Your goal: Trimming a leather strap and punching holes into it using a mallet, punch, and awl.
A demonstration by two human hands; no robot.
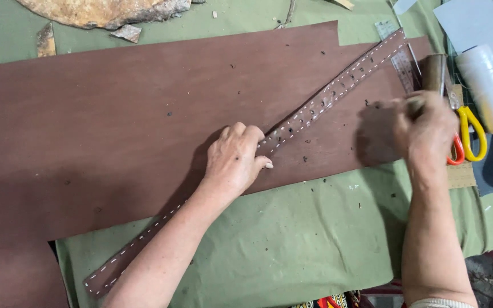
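Note:
A long brown leather strap [338, 85] with white stitching and punched holes lies diagonally across a large brown leather sheet [115, 114]. My left hand [235, 159] presses flat on the strap's middle. My right hand [426, 131] is blurred at the sheet's right edge, closed around a small tool whose tip shows above the fist; next to it stands a dark mallet [435, 71]. Small punched-out leather bits dot the sheet.
Green cloth [315, 228] covers the table. Orange and yellow-handled scissors [469, 137] lie right of my right hand, with a white thread spool [489, 85], a clear ruler [397, 54] and a grey sheet [475, 23] beyond. A tan leather piece [104, 11] sits at the top.

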